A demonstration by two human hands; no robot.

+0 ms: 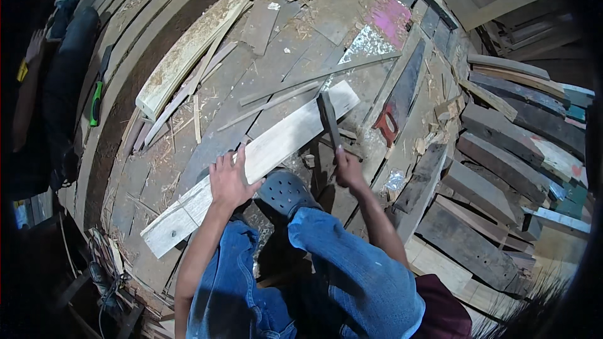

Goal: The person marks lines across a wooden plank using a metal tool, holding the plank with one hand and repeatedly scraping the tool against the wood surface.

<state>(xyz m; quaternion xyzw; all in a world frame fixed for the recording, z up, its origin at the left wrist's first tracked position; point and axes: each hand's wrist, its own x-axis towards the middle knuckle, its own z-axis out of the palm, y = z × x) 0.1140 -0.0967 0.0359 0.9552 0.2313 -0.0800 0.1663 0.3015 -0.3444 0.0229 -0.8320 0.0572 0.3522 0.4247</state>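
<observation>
Head view: we had a pale board (282, 140) aslant just beyond the grey clog (284, 191). Left of the clog, our left hand (230, 177) lay on the board, fingers spread wide; right of the clog, our right hand (348, 168) gripped 1 dark tool (328, 119) in its fingers.

Blue jeans (364, 270) and a perforated grey clog (282, 192) are worn.
</observation>
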